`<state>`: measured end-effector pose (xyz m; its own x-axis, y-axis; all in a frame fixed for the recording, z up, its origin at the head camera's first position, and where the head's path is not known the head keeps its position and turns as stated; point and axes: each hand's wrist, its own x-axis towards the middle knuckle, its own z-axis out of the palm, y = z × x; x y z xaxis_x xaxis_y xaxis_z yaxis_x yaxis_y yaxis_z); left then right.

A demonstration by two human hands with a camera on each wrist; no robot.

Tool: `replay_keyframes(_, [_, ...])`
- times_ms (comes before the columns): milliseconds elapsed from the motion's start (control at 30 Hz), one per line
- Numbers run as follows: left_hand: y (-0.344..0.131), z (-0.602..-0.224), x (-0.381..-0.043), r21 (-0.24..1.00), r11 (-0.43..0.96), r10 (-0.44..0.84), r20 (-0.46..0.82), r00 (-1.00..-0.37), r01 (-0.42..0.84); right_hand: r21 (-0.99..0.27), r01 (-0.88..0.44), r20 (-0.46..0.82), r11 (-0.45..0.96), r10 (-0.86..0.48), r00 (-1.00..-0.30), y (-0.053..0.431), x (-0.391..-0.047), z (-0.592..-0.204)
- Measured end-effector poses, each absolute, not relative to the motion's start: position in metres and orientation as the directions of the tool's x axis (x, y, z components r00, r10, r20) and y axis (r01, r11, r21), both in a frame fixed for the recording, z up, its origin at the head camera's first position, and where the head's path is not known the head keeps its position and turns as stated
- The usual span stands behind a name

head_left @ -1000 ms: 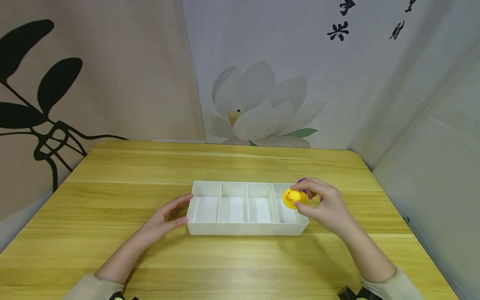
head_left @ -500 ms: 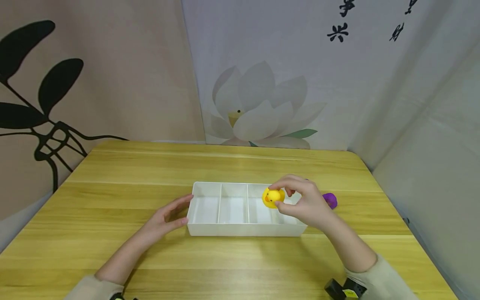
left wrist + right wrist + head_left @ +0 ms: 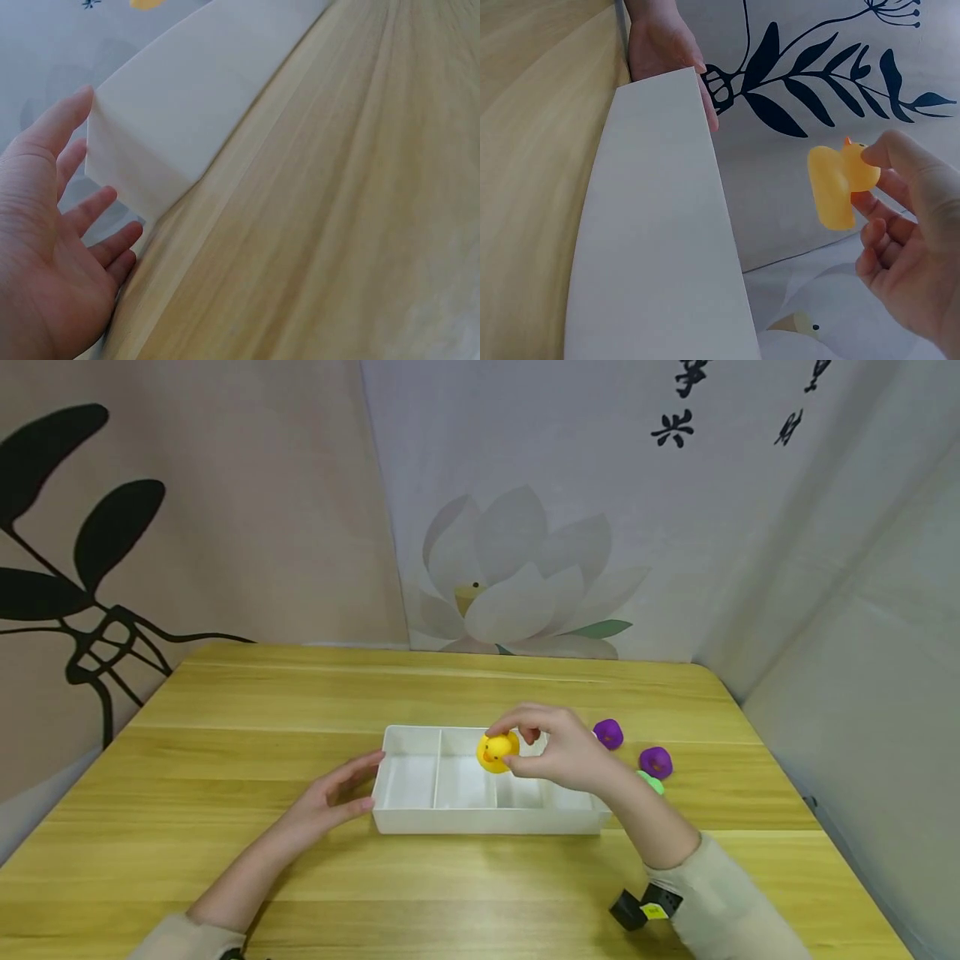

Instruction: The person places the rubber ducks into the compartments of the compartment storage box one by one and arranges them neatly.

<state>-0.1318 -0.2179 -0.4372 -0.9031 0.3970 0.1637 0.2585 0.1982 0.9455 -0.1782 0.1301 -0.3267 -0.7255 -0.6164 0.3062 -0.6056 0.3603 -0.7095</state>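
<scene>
Pale cloth (image 3: 285, 510) is hung behind the wooden tabletop (image 3: 300, 685), printed at the left with a dark leafy branch (image 3: 129, 518), towards the middle with a white lotus (image 3: 517, 560) and farther right with black characters (image 3: 672, 428). At the lower left, a light sleeve (image 3: 187, 937) is worn above the left hand (image 3: 330, 797), whose thumb and fingers are spread apart and set against the left end of a white box (image 3: 487, 822). By thin dividers the box is split into four compartments, those at the right partly hidden. Above it, a yellow toy duck (image 3: 497, 752) is pinched between thumb and fingers of the right hand (image 3: 558, 747); in the head view it is seen over the divider between the second and third compartments from the left. Farther right, two purple objects (image 3: 656, 762) are seen on the tabletop, and beside the nearer one a light-green object (image 3: 652, 783) is partly covered by the right forearm.
</scene>
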Motion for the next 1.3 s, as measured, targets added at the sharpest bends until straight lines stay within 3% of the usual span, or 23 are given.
replay_keyframes(633, [-0.218, -0.439, -0.131, 0.944, 0.193, 0.405, 0.171, -0.898, 0.266, -0.736, -0.629, 0.221, 0.251, -0.789, -0.573, 0.077, -0.204, -0.331])
replay_keyframes(1300, [-0.218, -0.439, -0.133, 0.946, 0.204, 0.406, 0.153, -0.901, 0.252, -0.819, -0.517, 0.036, 0.249, -0.877, -0.479, 0.043, -0.227, -0.346])
